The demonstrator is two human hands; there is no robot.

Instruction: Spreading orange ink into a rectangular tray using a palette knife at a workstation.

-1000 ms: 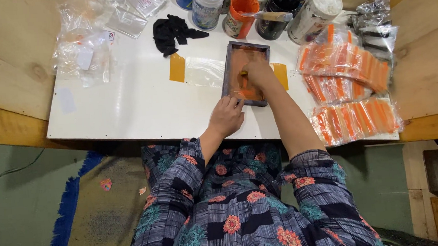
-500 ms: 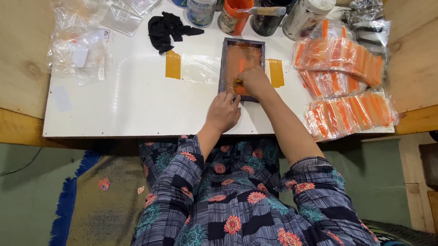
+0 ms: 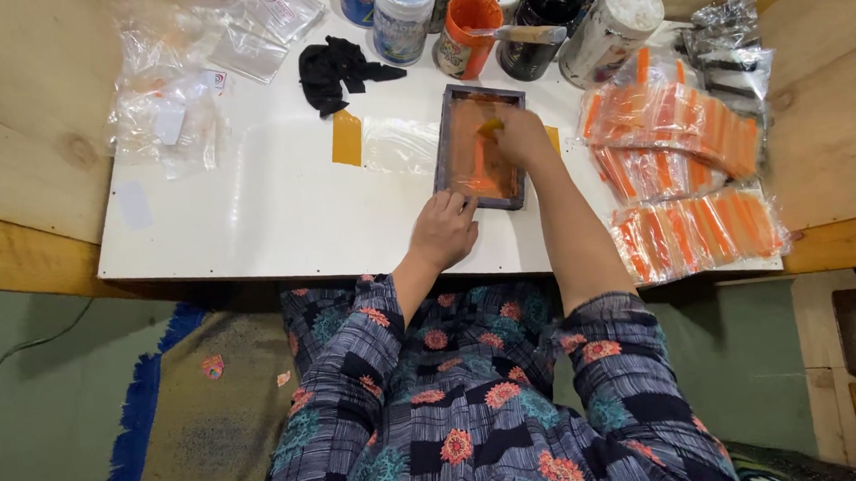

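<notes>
Worktop: your white worktop (image 3: 251,211) spans the view, set between wooden boards, with your patterned sleeves at its near edge.
Orange packs: stacks of clear packets with orange pieces (image 3: 683,173) lie at the right end, well apart from your left hand.
Clear bags: a loose heap of empty plastic bags (image 3: 176,83) sits at the far left corner.
Screen frame: the small dark screen frame (image 3: 478,148), its mesh smeared with orange ink, lies flat near the middle of the worktop, on a clear bag (image 3: 399,144).
Paint jars: a row of jars stands along the far edge; the open orange jar (image 3: 467,22) is just beyond the frame, with a stick resting across the black one beside it.
Black cloth: a crumpled black cloth (image 3: 336,70) lies left of the jars.
Right hand: your right hand (image 3: 520,133) is closed on a small squeegee (image 3: 489,128), pressed to the far part of the mesh.
Left hand: your left hand (image 3: 442,232) rests with fingers loosely curled, their tips touching the frame's near left corner and gripping nothing.
Orange tab: a flat orange tab (image 3: 346,137) lies just left of the clear bag.
</notes>
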